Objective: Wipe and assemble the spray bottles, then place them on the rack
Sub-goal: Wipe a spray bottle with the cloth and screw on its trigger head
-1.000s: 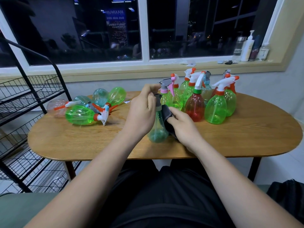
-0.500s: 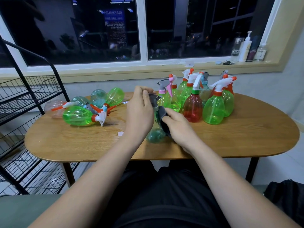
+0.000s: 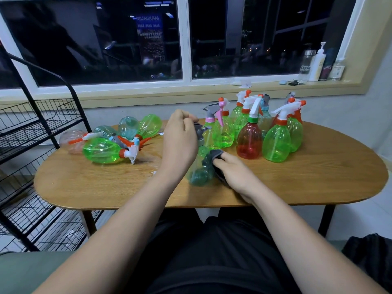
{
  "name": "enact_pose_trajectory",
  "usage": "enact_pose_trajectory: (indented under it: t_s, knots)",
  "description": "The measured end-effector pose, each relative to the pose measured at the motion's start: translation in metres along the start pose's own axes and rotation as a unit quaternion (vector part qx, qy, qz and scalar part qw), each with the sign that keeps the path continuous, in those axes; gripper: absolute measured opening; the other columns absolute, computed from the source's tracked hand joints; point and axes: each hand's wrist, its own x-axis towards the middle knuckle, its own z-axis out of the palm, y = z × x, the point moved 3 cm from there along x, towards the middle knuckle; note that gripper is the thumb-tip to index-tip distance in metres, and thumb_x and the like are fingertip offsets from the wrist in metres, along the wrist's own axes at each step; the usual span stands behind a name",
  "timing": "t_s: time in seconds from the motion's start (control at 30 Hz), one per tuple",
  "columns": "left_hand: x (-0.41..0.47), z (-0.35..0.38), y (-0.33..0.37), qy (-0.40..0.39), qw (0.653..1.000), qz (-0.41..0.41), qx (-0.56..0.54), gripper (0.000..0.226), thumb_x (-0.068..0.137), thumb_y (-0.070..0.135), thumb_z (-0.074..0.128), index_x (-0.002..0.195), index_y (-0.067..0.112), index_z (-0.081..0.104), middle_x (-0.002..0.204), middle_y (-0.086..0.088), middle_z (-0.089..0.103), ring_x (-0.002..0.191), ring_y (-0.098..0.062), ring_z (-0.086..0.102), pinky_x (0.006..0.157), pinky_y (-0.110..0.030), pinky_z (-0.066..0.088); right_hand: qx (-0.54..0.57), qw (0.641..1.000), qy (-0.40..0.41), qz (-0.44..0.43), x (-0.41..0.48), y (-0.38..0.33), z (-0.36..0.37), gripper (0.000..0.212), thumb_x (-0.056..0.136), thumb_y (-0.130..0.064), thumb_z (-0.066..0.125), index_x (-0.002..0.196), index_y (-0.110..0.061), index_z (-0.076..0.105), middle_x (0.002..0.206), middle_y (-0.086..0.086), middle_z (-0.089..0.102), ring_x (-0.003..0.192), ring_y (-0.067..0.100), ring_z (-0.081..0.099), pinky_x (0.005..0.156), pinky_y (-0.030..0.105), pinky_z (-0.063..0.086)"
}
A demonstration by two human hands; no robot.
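Head view: left hand (image 3: 180, 141) grips the grey trigger head of the teal spray bottle (image 3: 200, 172) standing mid-table (image 3: 318, 181); right hand (image 3: 235, 172) presses a dark cloth (image 3: 212, 158) against it, fingers curled.

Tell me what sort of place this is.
Probably a home room at night: a wooden table under a dark window, pump bottles on the sill, a black wire rack alongside.

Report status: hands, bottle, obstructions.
Left hand grips grey trigger head of teal translucent spray bottle. Right hand holds dark grey cloth against it. Upright bottles close behind.
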Motion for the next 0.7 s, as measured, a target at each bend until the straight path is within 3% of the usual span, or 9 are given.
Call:
enact_pose_trajectory:
  t_s: [0.13, 0.2, 0.3, 0.4, 0.5, 0.53, 0.6, 0.7]
  knots:
    - [0.003, 0.000, 0.002, -0.006, 1.000, 0.004, 0.013, 0.027, 0.098, 0.017, 0.034, 0.095, 0.018, 0.061, 0.096, -0.006, 0.073, 0.090, -0.017, 0.071, 0.075, -0.037, 0.055, 0.046, 0.998, 0.003, -0.046, -0.004, -0.018, 0.001, 0.024, 0.104, -0.024, 0.054, 0.116, -0.027, 0.075, 0.113, 0.005, 0.077, 0.110, 0.025, 0.069, 0.105, 0.046, 0.050]
    - [0.004, -0.002, 0.005, -0.007, 0.999, 0.009, 0.034, 0.027, 0.101, 0.013, 0.035, 0.096, 0.016, 0.061, 0.093, -0.002, 0.071, 0.082, -0.002, 0.064, 0.073, -0.030, 0.050, 0.079, 0.995, 0.002, -0.067, -0.007, -0.024, 0.000, 0.028, 0.107, -0.014, 0.053, 0.120, -0.027, 0.075, 0.109, -0.002, 0.078, 0.104, 0.017, 0.070, 0.096, 0.038, 0.052]
    - [0.004, -0.004, 0.009, -0.015, 0.999, 0.009, 0.029, 0.027, 0.104, 0.006, 0.035, 0.098, 0.008, 0.061, 0.092, -0.006, 0.068, 0.068, 0.007, 0.062, 0.058, -0.012, 0.043, 0.080, 0.994, 0.002, -0.076, -0.010, -0.021, 0.002, 0.029, 0.108, -0.012, 0.054, 0.120, -0.029, 0.074, 0.105, -0.010, 0.076, 0.099, 0.008, 0.067, 0.091, 0.030, 0.049]
    - [0.008, -0.004, 0.009, 0.006, 0.998, 0.039, 0.039, 0.028, 0.102, 0.004, 0.035, 0.090, 0.009, 0.061, 0.099, -0.008, 0.061, 0.074, -0.002, 0.066, 0.059, -0.013, 0.044, 0.018, 0.998, 0.003, -0.063, -0.011, -0.005, 0.006, 0.022, 0.105, -0.030, 0.056, 0.120, -0.032, 0.072, 0.115, -0.005, 0.075, 0.114, 0.015, 0.066, 0.107, 0.038, 0.047]
    - [0.009, -0.003, 0.008, 0.036, 0.992, 0.085, 0.081, 0.031, 0.099, 0.002, 0.037, 0.082, 0.013, 0.061, 0.099, -0.005, 0.055, 0.086, -0.018, 0.063, 0.064, -0.014, 0.045, -0.038, 0.999, -0.004, -0.031, -0.009, 0.007, 0.006, 0.042, 0.093, -0.059, 0.048, 0.111, -0.028, 0.070, 0.116, 0.006, 0.072, 0.117, 0.024, 0.064, 0.112, 0.048, 0.044]
    - [0.009, -0.002, 0.009, 0.042, 0.990, 0.098, 0.093, 0.031, 0.098, 0.003, 0.037, 0.082, 0.014, 0.061, 0.098, -0.003, 0.054, 0.088, -0.020, 0.062, 0.068, -0.018, 0.047, -0.046, 0.999, -0.010, -0.022, -0.008, 0.007, 0.005, 0.046, 0.091, -0.062, 0.047, 0.110, -0.026, 0.070, 0.116, 0.010, 0.072, 0.116, 0.027, 0.064, 0.111, 0.049, 0.045]
    - [0.010, 0.001, 0.006, 0.046, 0.987, 0.107, 0.106, 0.030, 0.097, 0.009, 0.036, 0.082, 0.019, 0.060, 0.096, 0.002, 0.052, 0.089, -0.022, 0.062, 0.080, -0.039, 0.054, -0.038, 0.999, -0.013, -0.018, -0.006, 0.000, 0.004, 0.047, 0.090, -0.060, 0.050, 0.108, -0.022, 0.071, 0.116, 0.014, 0.072, 0.113, 0.032, 0.066, 0.107, 0.049, 0.048]
    - [0.013, 0.003, 0.002, 0.034, 0.992, 0.088, 0.085, 0.031, 0.097, 0.022, 0.034, 0.082, 0.025, 0.060, 0.099, 0.004, 0.049, 0.086, -0.029, 0.068, 0.078, -0.056, 0.057, 0.018, 0.999, -0.012, -0.040, -0.005, -0.018, 0.001, 0.034, 0.096, -0.044, 0.056, 0.113, -0.019, 0.071, 0.118, 0.015, 0.072, 0.112, 0.035, 0.067, 0.099, 0.048, 0.050]
